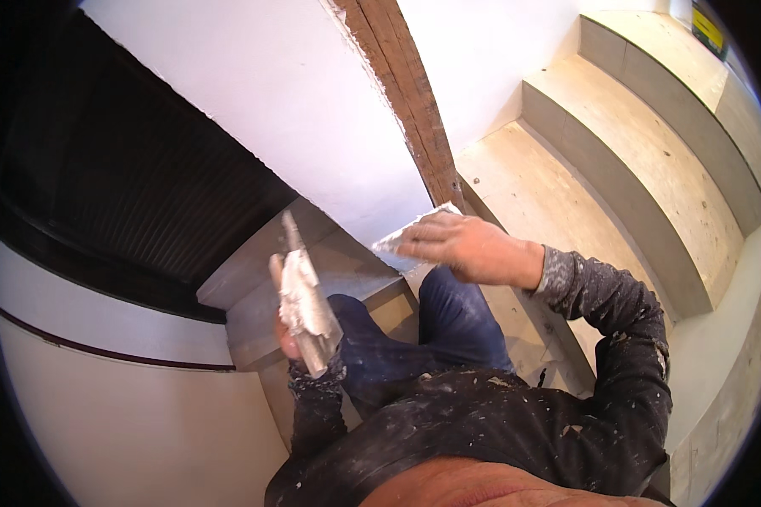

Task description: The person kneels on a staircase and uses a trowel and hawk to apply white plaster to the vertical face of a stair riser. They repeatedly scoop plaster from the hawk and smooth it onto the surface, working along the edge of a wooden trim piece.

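My left hand point(286, 336) is closed around a plastering blade point(323, 342) in front of my knees. A thick heap of white plaster point(306, 296) sits on that blade. To the right of it, my right hand point(486, 252) grips a flat smoothing trowel point(391, 245), mostly covered by my fingers. The trowel is at the lower end of a white plastered wall point(287, 101), beside a wooden beam point(404, 80). Whether its edge touches the wall I cannot tell. My right fingers are slightly blurred.
Curved pale stone steps point(626, 127) rise to the right. A dark ribbed panel point(127, 186) fills the left, above a low white wall point(127, 406) with a dark red strip. A black and yellow container point(708, 32) stands on an upper step.
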`<state>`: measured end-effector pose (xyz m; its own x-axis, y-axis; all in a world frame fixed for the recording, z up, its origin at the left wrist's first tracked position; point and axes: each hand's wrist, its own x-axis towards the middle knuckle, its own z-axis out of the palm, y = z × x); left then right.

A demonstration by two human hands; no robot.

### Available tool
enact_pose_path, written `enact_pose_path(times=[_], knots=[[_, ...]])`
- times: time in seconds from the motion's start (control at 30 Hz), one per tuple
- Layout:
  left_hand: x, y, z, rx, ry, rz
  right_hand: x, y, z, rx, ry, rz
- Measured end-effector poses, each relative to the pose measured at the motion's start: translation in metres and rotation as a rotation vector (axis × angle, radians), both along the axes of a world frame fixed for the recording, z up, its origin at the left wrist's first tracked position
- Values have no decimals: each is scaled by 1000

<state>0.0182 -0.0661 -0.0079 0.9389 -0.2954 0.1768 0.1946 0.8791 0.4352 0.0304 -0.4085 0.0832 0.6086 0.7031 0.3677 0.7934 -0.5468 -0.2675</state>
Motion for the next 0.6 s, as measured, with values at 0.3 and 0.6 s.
enact_pose_path(times=[0.3, 0.6], knots=[[-6, 22, 45, 439, 110, 112, 18, -32, 21, 820, 633, -307], [15, -1, 73, 317, 138, -165, 11, -1, 66, 9, -290, 93]])
